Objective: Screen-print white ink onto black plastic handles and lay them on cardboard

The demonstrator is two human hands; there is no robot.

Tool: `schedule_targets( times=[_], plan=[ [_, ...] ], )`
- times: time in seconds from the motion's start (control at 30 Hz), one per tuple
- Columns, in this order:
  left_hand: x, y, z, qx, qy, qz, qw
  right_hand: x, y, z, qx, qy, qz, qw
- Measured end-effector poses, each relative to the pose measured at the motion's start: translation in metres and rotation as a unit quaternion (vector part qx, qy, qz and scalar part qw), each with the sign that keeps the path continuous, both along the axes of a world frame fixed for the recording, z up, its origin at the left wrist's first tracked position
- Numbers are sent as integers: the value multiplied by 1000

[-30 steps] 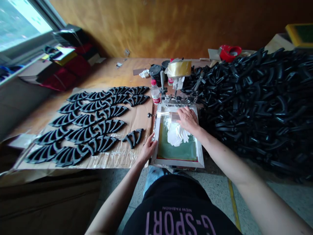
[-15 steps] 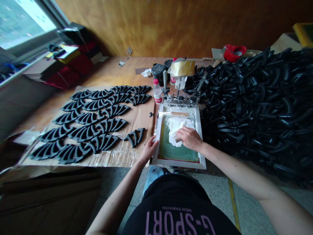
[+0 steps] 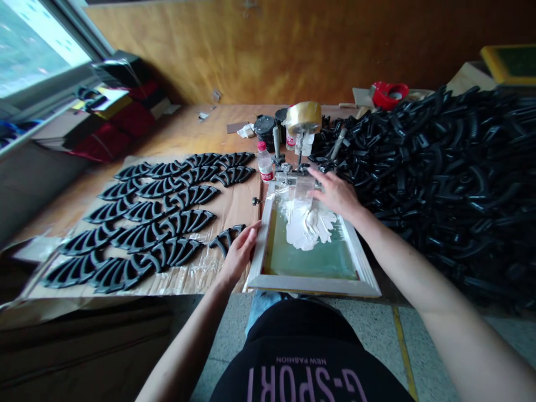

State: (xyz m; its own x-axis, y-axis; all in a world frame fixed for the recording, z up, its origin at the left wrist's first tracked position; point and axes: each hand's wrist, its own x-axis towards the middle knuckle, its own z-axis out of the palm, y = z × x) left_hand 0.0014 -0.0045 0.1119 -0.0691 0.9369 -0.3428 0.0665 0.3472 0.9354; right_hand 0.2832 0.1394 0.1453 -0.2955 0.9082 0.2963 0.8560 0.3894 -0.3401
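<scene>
A screen-printing frame (image 3: 318,285) lies in front of me, its near end raised and its far end at a metal clamp (image 3: 288,174). Thick white ink (image 3: 307,226) is heaped on the green mesh. At the far end a pale, flat scraper (image 3: 304,188) stands in the ink. My right hand (image 3: 337,192) is beside it with index finger and thumb apart; whether they touch it is unclear. My left hand (image 3: 240,248) is at the frame's left side, fingers stretched towards it and tips partly hidden. Just behind this hand lies a ribbed black plastic part (image 3: 226,239).
Rows of black parts (image 3: 142,234) cover the cardboard (image 3: 234,201) on the left. A large heap of black parts (image 3: 439,190) fills the right. Behind the frame stand a red-capped bottle (image 3: 265,162), a dark tub (image 3: 264,128) and a tape roll (image 3: 304,116).
The near end of the frame has risen. My right hand has moved away from me and its fingers have opened off the scraper. My left hand has shifted left, off the frame's edge.
</scene>
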Motion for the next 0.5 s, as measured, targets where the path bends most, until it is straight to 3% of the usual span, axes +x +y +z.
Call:
schedule_targets(
  times=[0.1, 0.17, 0.23, 0.3, 0.4, 0.5],
  plan=[
    [8, 15, 36, 63, -30, 43, 997, 48, 12, -2, 18, 59, -125, 990],
    [15, 33, 57, 148, -61, 66, 985, 68, 4, -18, -23, 54, -171, 984],
    [22, 54, 73, 209, -98, 64, 971, 68, -15, -45, -82, 29, -145, 986],
    [29, 70, 81, 221, -127, 47, 966, 52, -41, -74, -110, -3, -70, 991],
    [43, 68, 68, 208, -153, 77, 963, 19, -74, -107, -90, -100, 26, 991],
    [65, 30, 22, 91, -177, 71, 978, -11, -98, -112, -95, -141, -4, 985]
  ],
)
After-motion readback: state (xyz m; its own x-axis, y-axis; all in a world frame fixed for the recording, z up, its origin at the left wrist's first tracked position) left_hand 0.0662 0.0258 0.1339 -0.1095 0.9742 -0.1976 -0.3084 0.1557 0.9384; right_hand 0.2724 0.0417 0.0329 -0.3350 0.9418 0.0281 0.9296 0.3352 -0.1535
